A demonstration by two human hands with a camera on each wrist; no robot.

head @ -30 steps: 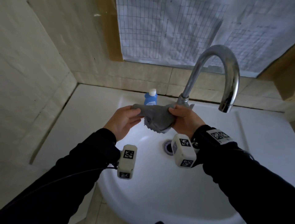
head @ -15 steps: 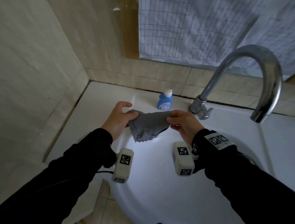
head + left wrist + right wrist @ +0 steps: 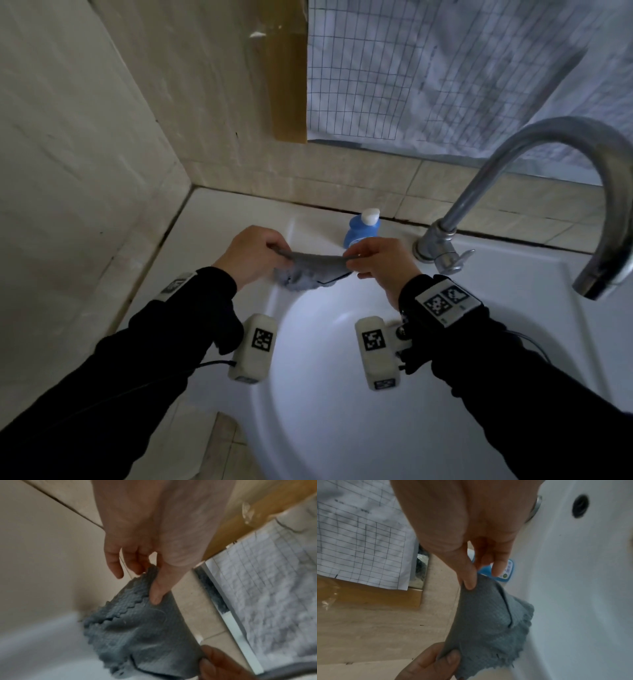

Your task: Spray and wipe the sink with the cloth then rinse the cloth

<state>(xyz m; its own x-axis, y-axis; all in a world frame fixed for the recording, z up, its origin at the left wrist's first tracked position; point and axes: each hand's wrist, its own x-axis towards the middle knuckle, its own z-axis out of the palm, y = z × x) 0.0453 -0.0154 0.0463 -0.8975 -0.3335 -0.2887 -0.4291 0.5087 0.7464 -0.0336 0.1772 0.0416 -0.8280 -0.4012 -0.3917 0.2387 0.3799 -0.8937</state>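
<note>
A grey cloth (image 3: pixel 310 270) with a zigzag edge hangs stretched between both hands over the back left rim of the white sink (image 3: pixel 325 394). My left hand (image 3: pixel 255 255) pinches one corner of the cloth (image 3: pixel 137 628) between thumb and fingers. My right hand (image 3: pixel 376 262) pinches the other corner of the cloth (image 3: pixel 488 622). The lower edge of the cloth touches the sink rim. A small blue spray bottle (image 3: pixel 363 228) with a white cap stands on the sink ledge just behind the hands.
A curved metal tap (image 3: pixel 548 192) rises at the back right, its spout (image 3: pixel 596 284) over the right side of the basin. The overflow hole (image 3: pixel 580 505) shows in the basin wall. Tiled walls (image 3: pixel 85 154) close in the left and back; a paper-covered window (image 3: pixel 445 68) sits above.
Both hands have carried the cloth from in front of the tap to the back left rim and lowered it; the cloth is now pulled out flatter between them.
</note>
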